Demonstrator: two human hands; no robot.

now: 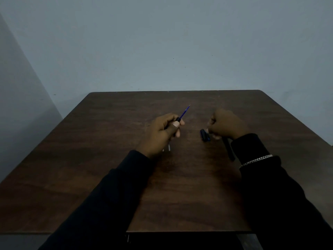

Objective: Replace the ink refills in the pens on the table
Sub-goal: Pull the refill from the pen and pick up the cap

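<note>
Left grip (166,130) clasps the pen barrel (177,119), refill (185,111) pointing at the counter's (108,123) far edge. Pen piece (205,135) lies against the curled right grip (225,124); hold indeterminate.

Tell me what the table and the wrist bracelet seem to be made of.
Table: wood or wood-look laminate, dark brown and matte. Grain streaks show, but the picture can't settle whether it is solid wood or veneer.
Bracelet: metal, silvery and shiny. It is a linked chain that catches the light; the exact metal is unclear.
</note>
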